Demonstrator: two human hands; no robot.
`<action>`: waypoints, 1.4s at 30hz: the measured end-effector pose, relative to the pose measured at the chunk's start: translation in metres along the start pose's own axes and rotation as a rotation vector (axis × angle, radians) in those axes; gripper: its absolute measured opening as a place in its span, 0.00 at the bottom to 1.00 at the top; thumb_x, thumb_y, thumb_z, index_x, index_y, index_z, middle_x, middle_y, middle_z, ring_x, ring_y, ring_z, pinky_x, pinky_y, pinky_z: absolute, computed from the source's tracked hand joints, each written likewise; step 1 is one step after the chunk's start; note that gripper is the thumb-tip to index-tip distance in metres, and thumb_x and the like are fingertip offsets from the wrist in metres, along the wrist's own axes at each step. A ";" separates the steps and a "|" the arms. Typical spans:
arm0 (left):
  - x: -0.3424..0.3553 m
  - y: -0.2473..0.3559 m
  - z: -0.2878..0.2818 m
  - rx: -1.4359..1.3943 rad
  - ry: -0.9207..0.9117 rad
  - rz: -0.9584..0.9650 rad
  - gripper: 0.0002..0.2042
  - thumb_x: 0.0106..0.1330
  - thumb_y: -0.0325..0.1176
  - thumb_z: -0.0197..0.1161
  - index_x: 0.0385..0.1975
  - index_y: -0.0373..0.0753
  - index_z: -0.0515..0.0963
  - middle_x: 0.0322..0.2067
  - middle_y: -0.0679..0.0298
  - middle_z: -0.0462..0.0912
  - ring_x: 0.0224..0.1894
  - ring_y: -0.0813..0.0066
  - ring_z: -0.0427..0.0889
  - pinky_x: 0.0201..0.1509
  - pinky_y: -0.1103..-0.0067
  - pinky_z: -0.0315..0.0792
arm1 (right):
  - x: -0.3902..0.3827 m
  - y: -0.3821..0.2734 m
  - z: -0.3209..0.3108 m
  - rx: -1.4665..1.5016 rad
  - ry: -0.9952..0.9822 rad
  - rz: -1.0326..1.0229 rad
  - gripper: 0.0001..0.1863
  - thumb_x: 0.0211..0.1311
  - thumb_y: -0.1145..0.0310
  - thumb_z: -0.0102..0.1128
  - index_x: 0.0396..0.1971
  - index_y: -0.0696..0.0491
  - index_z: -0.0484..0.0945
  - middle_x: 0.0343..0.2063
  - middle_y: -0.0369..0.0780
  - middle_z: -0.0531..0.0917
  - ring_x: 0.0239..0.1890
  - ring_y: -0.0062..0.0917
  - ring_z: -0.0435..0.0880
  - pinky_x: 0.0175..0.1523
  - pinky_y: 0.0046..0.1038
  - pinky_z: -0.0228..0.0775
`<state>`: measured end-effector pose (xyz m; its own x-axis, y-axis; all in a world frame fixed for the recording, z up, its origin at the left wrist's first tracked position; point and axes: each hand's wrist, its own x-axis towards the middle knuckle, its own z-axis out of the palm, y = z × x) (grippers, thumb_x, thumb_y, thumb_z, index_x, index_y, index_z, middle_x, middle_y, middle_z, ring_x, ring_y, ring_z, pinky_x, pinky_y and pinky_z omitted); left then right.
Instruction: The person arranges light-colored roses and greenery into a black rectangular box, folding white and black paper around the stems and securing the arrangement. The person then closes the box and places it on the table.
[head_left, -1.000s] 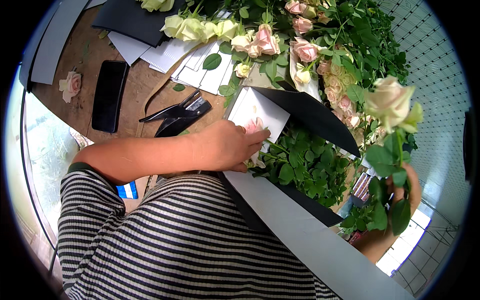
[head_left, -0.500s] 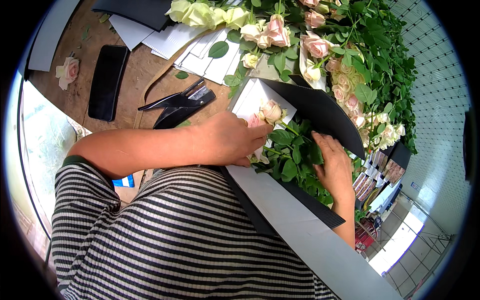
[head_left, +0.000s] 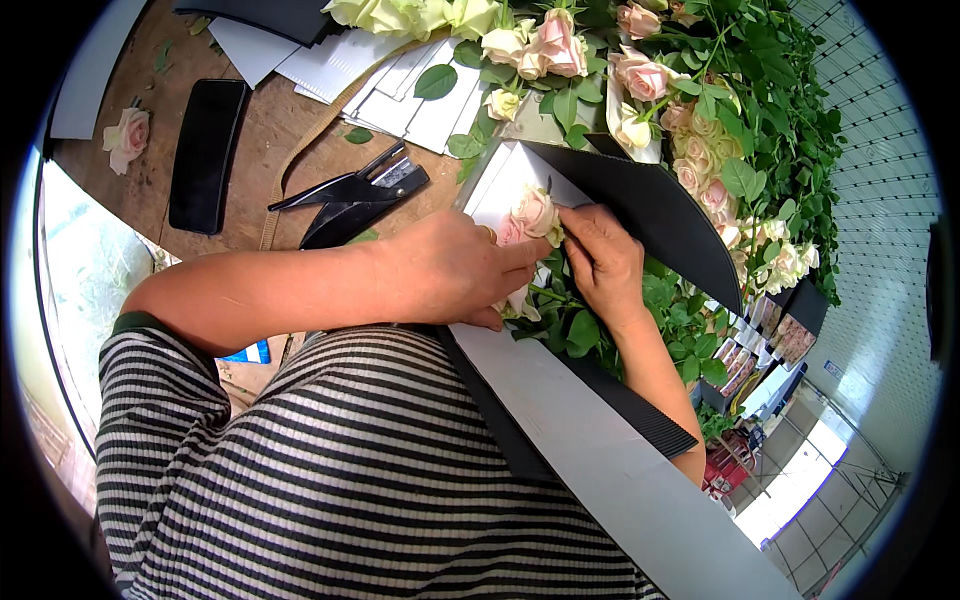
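The index finger of the left hand [head_left: 455, 268] is stretched out over the blooms, with its tip at the lower edge of a pale pink rose [head_left: 533, 210]. The left thumb stands lower, apart from this finger, and a paler bloom [head_left: 517, 303] shows beside it; I cannot tell if the hand pinches it. The right hand [head_left: 608, 262] has its fingers bent and close together, with the tips at the right side of the same pink rose; whether they pinch it, the view does not show clearly. This rose lies between the two hands, its head on a white sheet [head_left: 492, 195], next to a deeper pink bloom [head_left: 508, 233] partly covered by the left hand.

Under the right wrist there are green rose leaves [head_left: 585, 332]. A black corrugated sheet [head_left: 655, 210] rises behind the right hand, and a long pale grey board [head_left: 600, 450] runs from near the left thumb down across the striped shirt [head_left: 370, 450].

Farther out, on the wooden table [head_left: 255, 200], lie a black plier stapler [head_left: 365, 198], a tan strap [head_left: 298, 155], a black smartphone [head_left: 208, 155] and a single pink rose head [head_left: 127, 140]. White papers [head_left: 385, 105] are above the stapler, and many leafy roses [head_left: 705, 150] are heaped at the upper right.
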<state>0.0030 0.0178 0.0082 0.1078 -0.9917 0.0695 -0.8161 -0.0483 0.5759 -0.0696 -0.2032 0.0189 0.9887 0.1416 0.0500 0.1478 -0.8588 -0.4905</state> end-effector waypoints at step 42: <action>0.007 0.003 -0.020 -0.105 -0.085 -0.080 0.18 0.51 0.45 0.68 0.38 0.41 0.78 0.63 0.47 0.58 0.32 0.61 0.83 0.33 0.72 0.78 | 0.019 0.091 -0.087 -0.301 0.474 0.206 0.23 0.51 0.70 0.67 0.45 0.57 0.67 0.46 0.45 0.69 0.45 0.35 0.71 0.45 0.28 0.69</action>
<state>0.0122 0.0132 0.0268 0.1182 -0.9919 -0.0465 -0.7424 -0.1194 0.6592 -0.0347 -0.3216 0.0512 0.8918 -0.2186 0.3962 -0.1159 -0.9567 -0.2670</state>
